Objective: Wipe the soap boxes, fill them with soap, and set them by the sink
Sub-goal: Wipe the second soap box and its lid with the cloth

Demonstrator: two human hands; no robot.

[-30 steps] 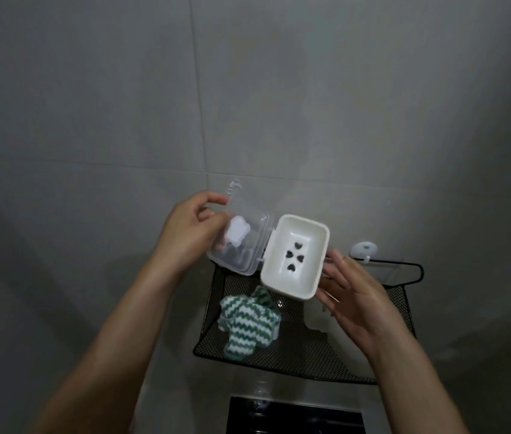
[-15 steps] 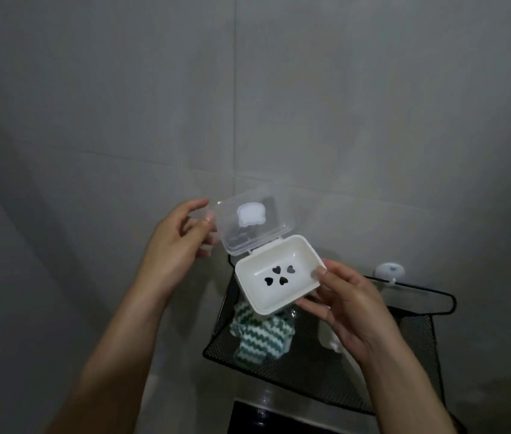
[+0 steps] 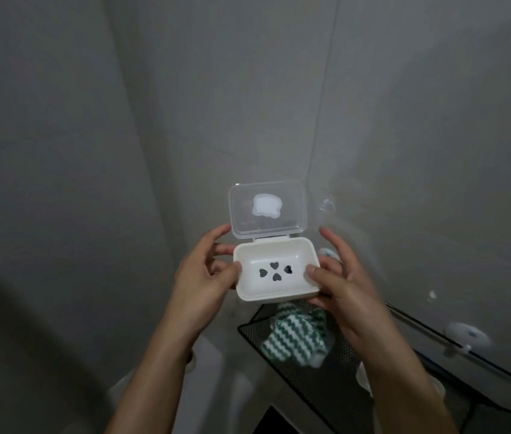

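Note:
I hold a white soap box (image 3: pixel 279 288) level in front of me, its clear hinged lid (image 3: pixel 267 211) standing open toward the wall. The tray inside is bare and shows heart-shaped drain holes. My left hand (image 3: pixel 202 277) grips the box's left end, thumb on the rim. My right hand (image 3: pixel 338 283) grips the right end the same way. A green-and-white zigzag cloth (image 3: pixel 291 336) lies below in a black mesh basket (image 3: pixel 282 368).
Grey tiled walls meet in a corner behind the box. The mesh basket hangs on the wall at lower right, with a white wall hook (image 3: pixel 463 335) beside it. Something white (image 3: pixel 365 379) sits in the basket behind my right wrist. A dark surface (image 3: pixel 298 424) lies at the bottom.
The box has turned level and square to me. My left hand left the lid and took the box's left end. The view swung left, so the basket sits lower right.

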